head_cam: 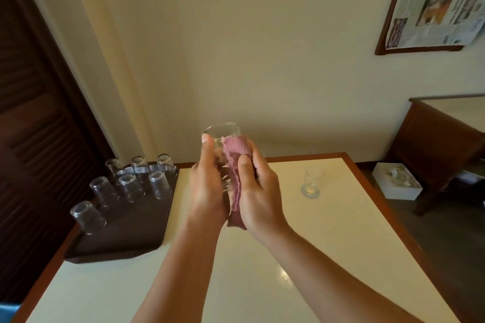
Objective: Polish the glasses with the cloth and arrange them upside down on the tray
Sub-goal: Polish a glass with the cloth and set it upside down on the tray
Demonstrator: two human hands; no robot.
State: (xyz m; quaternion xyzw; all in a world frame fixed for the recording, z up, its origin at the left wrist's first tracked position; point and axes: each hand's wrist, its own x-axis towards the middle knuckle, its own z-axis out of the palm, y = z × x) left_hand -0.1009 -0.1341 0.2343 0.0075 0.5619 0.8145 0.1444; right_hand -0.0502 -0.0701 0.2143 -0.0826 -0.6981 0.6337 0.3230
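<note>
Two hands meet above the table (328,244): the left hand (207,186) grips a clear glass (221,134), and the right hand (258,191) presses a pink cloth (236,152) against its side. Seven glasses (128,186) stand upside down on the dark tray (126,238) at left; another glass (312,182) stands upright on the table at right.

Glasses (130,187) on tray (136,228) left, lone glass (312,181) right.

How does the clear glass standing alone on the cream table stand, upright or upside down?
Upright. The lone clear glass rests on its thick base on the cream table, with its open rim at the top.
</note>
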